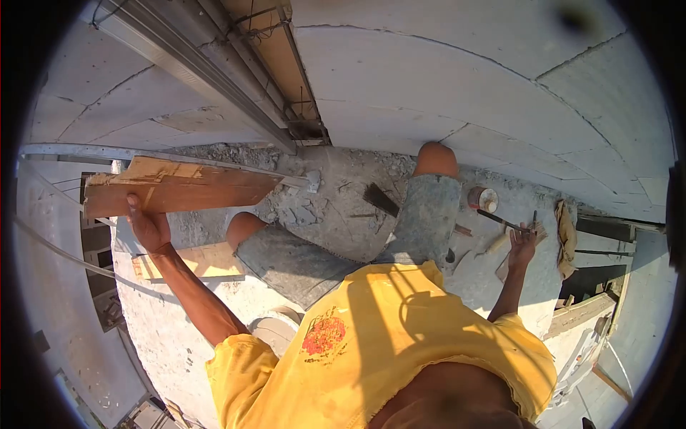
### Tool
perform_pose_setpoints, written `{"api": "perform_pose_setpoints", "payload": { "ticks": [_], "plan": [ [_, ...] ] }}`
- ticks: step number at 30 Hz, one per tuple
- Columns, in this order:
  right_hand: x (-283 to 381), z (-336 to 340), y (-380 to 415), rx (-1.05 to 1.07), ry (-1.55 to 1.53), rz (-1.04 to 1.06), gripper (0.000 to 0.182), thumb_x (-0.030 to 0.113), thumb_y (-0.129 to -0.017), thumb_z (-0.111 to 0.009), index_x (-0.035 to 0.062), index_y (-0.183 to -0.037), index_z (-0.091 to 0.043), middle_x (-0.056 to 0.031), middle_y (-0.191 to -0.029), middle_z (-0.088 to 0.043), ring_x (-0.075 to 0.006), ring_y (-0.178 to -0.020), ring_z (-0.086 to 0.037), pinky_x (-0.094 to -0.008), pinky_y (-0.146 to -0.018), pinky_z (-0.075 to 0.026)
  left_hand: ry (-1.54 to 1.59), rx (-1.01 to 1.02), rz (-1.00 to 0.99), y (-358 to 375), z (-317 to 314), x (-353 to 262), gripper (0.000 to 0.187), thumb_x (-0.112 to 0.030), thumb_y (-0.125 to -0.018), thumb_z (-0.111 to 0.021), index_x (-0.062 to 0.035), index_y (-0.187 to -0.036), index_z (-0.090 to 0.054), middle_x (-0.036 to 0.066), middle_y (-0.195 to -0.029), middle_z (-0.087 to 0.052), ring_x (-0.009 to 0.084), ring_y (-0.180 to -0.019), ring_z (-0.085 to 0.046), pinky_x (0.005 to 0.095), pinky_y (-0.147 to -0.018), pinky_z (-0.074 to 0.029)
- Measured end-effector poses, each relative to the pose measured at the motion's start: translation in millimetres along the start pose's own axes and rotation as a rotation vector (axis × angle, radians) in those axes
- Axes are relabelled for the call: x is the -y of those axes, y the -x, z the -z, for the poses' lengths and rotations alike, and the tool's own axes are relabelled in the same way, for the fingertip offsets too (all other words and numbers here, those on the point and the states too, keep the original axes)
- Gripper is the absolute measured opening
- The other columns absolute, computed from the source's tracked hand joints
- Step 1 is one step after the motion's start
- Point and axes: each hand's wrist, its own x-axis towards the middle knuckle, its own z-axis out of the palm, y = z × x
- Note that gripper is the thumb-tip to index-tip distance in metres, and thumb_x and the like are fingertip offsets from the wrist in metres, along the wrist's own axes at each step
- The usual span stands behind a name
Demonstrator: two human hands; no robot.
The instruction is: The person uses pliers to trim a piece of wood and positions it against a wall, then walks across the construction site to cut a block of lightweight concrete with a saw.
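Observation:
My left hand [148, 227] grips the lower edge of a brown wooden board [186, 187] with a ragged upper edge, thumb against its near face. The board is raised at the left, before a metal rail. At the right, my right hand [522, 247] has its fingers closed round a dark, narrow bar-like tool [498, 220], which points toward a small tin [484, 199]. The tool's exact kind I cannot make out. A dark-bristled brush [380, 199] lies on the dusty floor between my knees.
Another pale board [196, 262] lies under my left forearm. A round bucket [274, 330] stands beside my left hip. A block wall [443, 79] rises ahead, with metal posts [193, 64] at the left. Crumpled brown paper-like material [566, 243] and openings in the floor edge are at the right.

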Motion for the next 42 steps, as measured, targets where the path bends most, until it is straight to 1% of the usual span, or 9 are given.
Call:
{"api": "perform_pose_setpoints", "payload": {
  "ticks": [7, 14, 19, 26, 30, 35, 38, 39, 42],
  "plan": [
    [88.4, -128.8, 92.7, 0.337, 0.433, -0.008, 0.035, 0.037, -0.099, -0.053, 0.0024, -0.106, -0.058, 0.0023, -0.068, -0.047, -0.0106, -0.061, -0.044, -0.0288, -0.062, -0.039, -0.050, -0.092, -0.111, -11.5, -0.3, -70.4, 0.064, -0.040, -0.093, -0.067, -0.0043, -0.141, -0.043, 0.009, -0.136, -0.053, 0.0233, -0.127, -0.049, 0.0440, -0.109, -0.039],
    [157.2, -217.1, 228.6, 1.022, 0.835, -0.035, 0.041, 0.022, -0.084, -0.076, 0.0003, -0.114, -0.060, 0.0037, -0.070, -0.050, -0.0050, -0.056, -0.045, -0.0214, -0.050, -0.035, -0.051, -0.229, -0.060, 0.3, -2.3, -79.0, 0.053, -0.034, -0.094, -0.069, -0.0022, -0.133, -0.053, 0.009, -0.124, -0.062, 0.0220, -0.113, -0.061, 0.0384, -0.100, -0.049],
    [166.8, -238.7, 221.4, 1.302, 1.118, -0.146, 0.042, 0.018, -0.090, -0.070, -0.0028, -0.125, -0.058, -0.0108, -0.119, -0.063, -0.0101, -0.070, -0.065, -0.0220, -0.051, -0.049, -0.058, -0.258, -0.051, 21.2, -7.6, -95.7, 0.056, -0.031, -0.087, -0.077, -0.0003, -0.129, -0.053, 0.011, -0.117, -0.066, 0.0210, -0.104, -0.066, 0.0343, -0.093, -0.055],
    [96.7, -297.5, 234.6, 1.767, 1.405, -0.403, 0.048, 0.028, -0.097, -0.063, 0.0024, -0.136, -0.055, -0.0105, -0.140, -0.055, -0.0135, -0.093, -0.068, -0.0256, -0.065, -0.055, -0.125, -0.283, 0.159, 62.7, -35.5, -38.0, 0.051, -0.030, -0.089, -0.075, -0.0001, -0.125, -0.055, 0.013, -0.113, -0.066, 0.0214, -0.100, -0.067, 0.0340, -0.089, -0.057],
    [-16.8, -292.5, 225.6, 1.881, 0.909, -0.784, 0.047, 0.034, -0.099, -0.060, 0.0028, -0.135, -0.055, -0.0098, -0.143, -0.053, -0.0199, -0.115, -0.060, -0.0353, -0.101, -0.048, -0.119, -0.187, 0.264, 66.3, -62.7, -21.8, 0.053, -0.031, -0.089, -0.075, 0.0014, -0.125, -0.055, 0.011, -0.112, -0.065, 0.0199, -0.097, -0.067, 0.0333, -0.086, -0.057],
    [-67.1, -251.2, 257.5, 1.665, 0.733, -1.130, 0.054, 0.022, -0.093, -0.070, 0.0037, -0.138, -0.048, -0.0155, -0.132, -0.060, -0.0159, -0.104, -0.064, -0.0304, -0.087, -0.053, -0.111, -0.131, 0.288, 69.5, -89.1, -26.8, 0.050, -0.031, -0.088, -0.076, -0.0023, -0.124, -0.057, 0.010, -0.113, -0.066, 0.0181, -0.097, -0.066, 0.0325, -0.084, -0.056],
    [-63.1, -239.3, 260.8, 1.776, 1.130, -0.415, 0.056, 0.020, -0.093, -0.069, 0.0037, -0.141, -0.045, -0.0125, -0.122, -0.064, -0.0124, -0.096, -0.065, -0.0268, -0.079, -0.053, -0.160, -0.060, 0.282, 59.2, -100.7, -37.5, 0.048, -0.030, -0.088, -0.076, -0.0041, -0.124, -0.058, 0.009, -0.112, -0.067, 0.0179, -0.097, -0.067, 0.0325, -0.084, -0.056],
    [-38.9, -261.6, 274.3, 1.662, 1.311, -0.458, 0.057, 0.016, -0.095, -0.066, 0.0036, -0.144, -0.041, -0.0085, -0.111, -0.066, -0.0115, -0.091, -0.065, -0.0276, -0.080, -0.051, -0.183, -0.032, 0.290, 57.3, -104.0, -43.9, 0.047, -0.029, -0.087, -0.076, -0.0045, -0.124, -0.059, 0.008, -0.111, -0.067, 0.0178, -0.097, -0.067, 0.0326, -0.084, -0.056],
    [-33.9, -264.6, 262.3, 1.543, 0.731, -0.526, 0.055, 0.019, -0.094, -0.062, 0.0043, -0.144, -0.044, -0.0055, -0.110, -0.064, -0.0137, -0.093, -0.061, -0.0296, -0.083, -0.048, -0.287, 0.084, 0.379, 48.1, -112.7, -65.2, 0.048, -0.030, -0.086, -0.078, -0.0029, -0.122, -0.060, 0.008, -0.108, -0.068, 0.0173, -0.096, -0.067, 0.0324, -0.082, -0.056]
  ]
}}
